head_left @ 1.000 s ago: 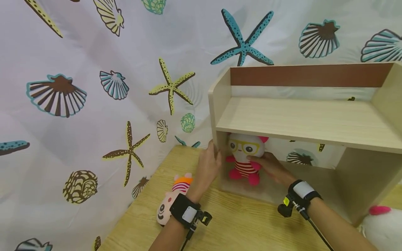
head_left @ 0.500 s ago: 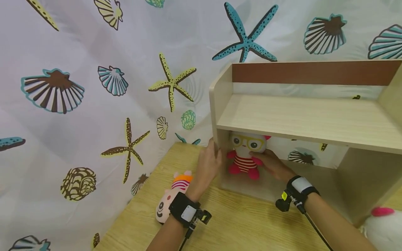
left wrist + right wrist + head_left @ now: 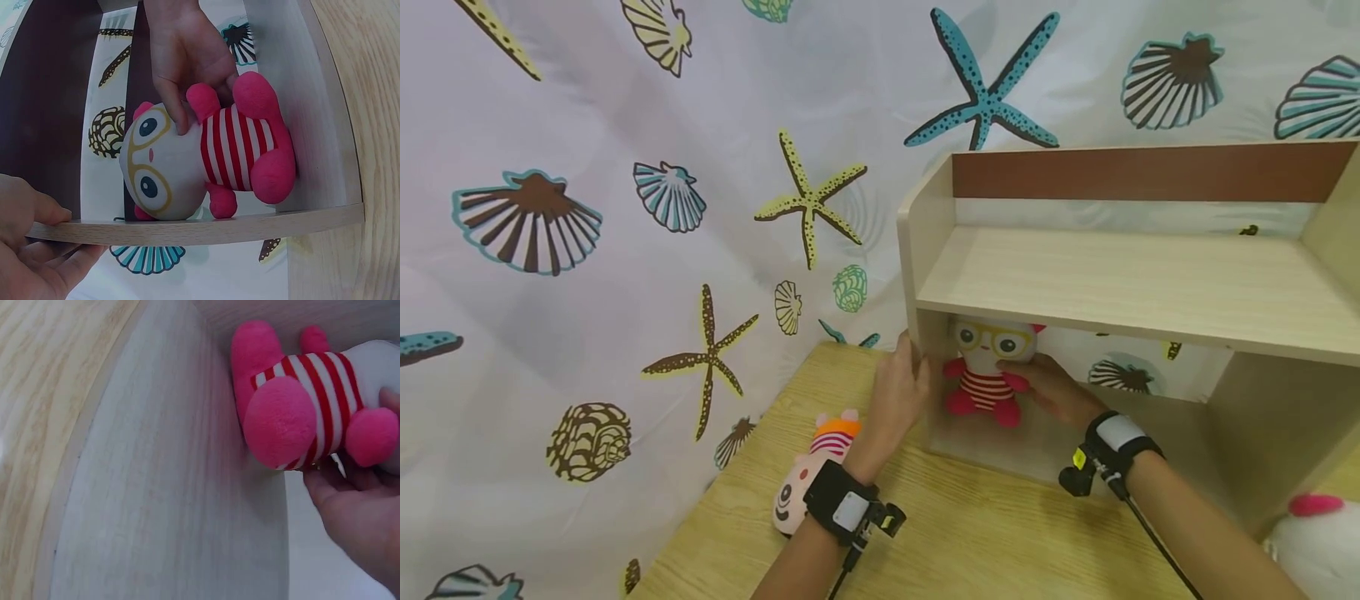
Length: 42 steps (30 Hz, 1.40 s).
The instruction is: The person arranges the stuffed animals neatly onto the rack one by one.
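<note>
A plush toy [image 3: 985, 375] with yellow glasses, pink limbs and a red-and-white striped body sits upright in the lower left corner of a pale wooden shelf unit [image 3: 1097, 258]. Its head top is hidden by the middle board in the head view. My right hand [image 3: 1056, 390] holds the toy from its right side, the thumb on its neck and the other fingers behind it. With my left hand [image 3: 897, 392] I grip the edge of the unit's left side panel [image 3: 187, 232], thumb on the inner face and fingers on the outer.
On the wooden table [image 3: 970, 517], a pink plush toy [image 3: 812, 475] with an orange and striped body lies beside my left forearm. A white plush toy [image 3: 1318, 542] with a pink part lies at the right edge. Behind stands a shell-and-starfish patterned curtain [image 3: 587, 333].
The held toy has shifted slightly right and turned straighter, facing the front, with my right hand still on it. My left hand stays on the panel. The head view has shifted a little.
</note>
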Tool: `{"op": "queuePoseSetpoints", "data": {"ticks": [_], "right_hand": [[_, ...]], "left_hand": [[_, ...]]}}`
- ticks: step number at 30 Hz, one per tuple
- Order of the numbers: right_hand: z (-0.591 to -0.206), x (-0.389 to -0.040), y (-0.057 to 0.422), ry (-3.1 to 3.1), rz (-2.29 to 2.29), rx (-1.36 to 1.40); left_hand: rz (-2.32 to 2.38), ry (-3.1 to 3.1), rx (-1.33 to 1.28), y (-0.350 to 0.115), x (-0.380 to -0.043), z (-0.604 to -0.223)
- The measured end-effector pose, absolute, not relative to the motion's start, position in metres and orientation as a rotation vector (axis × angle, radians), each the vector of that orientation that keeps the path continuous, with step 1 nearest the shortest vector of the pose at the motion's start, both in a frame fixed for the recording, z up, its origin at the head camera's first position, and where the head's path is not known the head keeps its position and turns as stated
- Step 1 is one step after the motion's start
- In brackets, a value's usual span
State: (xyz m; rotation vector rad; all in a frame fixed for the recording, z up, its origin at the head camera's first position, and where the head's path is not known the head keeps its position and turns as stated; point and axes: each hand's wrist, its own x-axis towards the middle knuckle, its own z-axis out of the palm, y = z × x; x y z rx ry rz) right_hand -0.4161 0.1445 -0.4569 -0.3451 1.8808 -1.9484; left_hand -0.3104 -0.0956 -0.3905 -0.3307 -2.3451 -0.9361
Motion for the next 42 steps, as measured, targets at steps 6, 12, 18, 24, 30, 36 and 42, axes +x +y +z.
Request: {"op": "queuePoseSetpoints", "data": {"ticks": [6, 12, 18, 24, 30, 36, 42], "right_hand": [[-0.447, -0.409, 0.149, 1.948, -1.869, -0.378], [-0.437, -0.399, 0.162, 2.042, -1.748, -0.431], [-0.424, -0.379, 0.172, 2.206, -1.531, -0.501], [-0.397, -0.348, 0.179, 2.379, -1.259, -0.504], [-0.380, -0.317, 0.187, 2.498, -0.975, -0.764], [-0.380, -0.289, 0.194, 2.681, -0.852, -1.040], [-0.387, -0.255, 0.207, 2.843, -0.679, -1.203]], "left_hand": [[-0.950, -2.353, -0.318, -0.096, -0.311, -0.388], [-0.949, -2.361, -0.337, -0.095, -0.313, -0.388], [-0.984, -2.350, -0.326, -0.096, -0.311, -0.390], [-0.985, -2.365, -0.335, -0.096, -0.311, -0.389], [-0.967, -2.344, -0.336, -0.096, -0.311, -0.391], [-0.989, -2.347, -0.336, -0.095, -0.309, -0.389], [-0.985, -2.344, -0.334, -0.093, -0.309, -0.388]]}}
